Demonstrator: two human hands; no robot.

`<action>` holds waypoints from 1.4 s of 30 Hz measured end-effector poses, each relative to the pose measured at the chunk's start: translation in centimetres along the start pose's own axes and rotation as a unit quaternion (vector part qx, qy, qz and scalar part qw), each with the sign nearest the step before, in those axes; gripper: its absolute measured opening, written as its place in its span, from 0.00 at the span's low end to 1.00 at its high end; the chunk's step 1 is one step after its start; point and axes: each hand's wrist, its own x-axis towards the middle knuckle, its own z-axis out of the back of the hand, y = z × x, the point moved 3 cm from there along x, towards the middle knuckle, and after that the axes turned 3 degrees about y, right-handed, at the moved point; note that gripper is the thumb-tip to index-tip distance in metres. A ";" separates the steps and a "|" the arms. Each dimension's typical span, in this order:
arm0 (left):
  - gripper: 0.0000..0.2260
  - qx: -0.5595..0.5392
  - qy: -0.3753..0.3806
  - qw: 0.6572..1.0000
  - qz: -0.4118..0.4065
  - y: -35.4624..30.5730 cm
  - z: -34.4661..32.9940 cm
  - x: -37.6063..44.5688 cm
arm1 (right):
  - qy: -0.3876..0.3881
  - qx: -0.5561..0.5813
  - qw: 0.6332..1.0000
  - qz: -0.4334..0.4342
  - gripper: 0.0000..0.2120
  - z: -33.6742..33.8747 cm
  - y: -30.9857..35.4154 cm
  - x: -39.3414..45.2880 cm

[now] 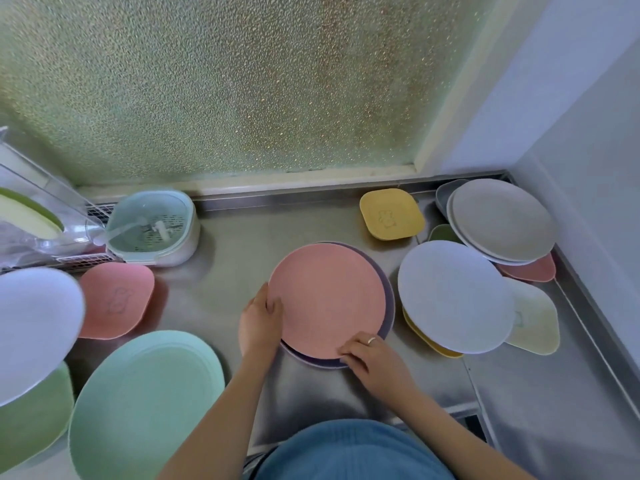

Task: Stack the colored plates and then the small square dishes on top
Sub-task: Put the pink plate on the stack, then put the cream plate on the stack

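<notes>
A: Pink round plate [327, 299] lies on a purple plate [389, 296] mid-surface [242, 244], bare steel behind it up to the raised back lip.
B: Any writing?
A: None legible; the yellow square dish [391, 213] bears only a faint embossed figure.
B: Hands?
A: Left hand [259, 322] grips the pink rim; right hand [372, 356], fingers curled, pinches its near edge.

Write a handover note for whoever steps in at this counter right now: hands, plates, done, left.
Left hand grips the pink plate at its left rim; right hand holds its near edge.
Pink plate sits on the purple plate, slightly off centre.
Done: two plates stacked.
Left: mint plate, white plate, grey plates, then square dishes: yellow, pink, cream.
</notes>
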 end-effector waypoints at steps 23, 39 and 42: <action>0.16 0.141 -0.039 0.987 -0.069 -0.9 -0.1 -1.3 | -0.088 -0.040 0.995 -0.026 0.10 4.2 -5.7 1.5; 0.07 -0.026 -0.102 0.992 0.073 -2.4 -0.1 -1.4 | -0.255 -0.158 0.896 -0.328 0.09 17.5 -19.6 5.9; 0.09 -0.023 -0.101 0.993 0.064 -2.3 0.0 -1.7 | -0.254 -0.142 0.898 -0.330 0.08 17.4 -20.4 6.3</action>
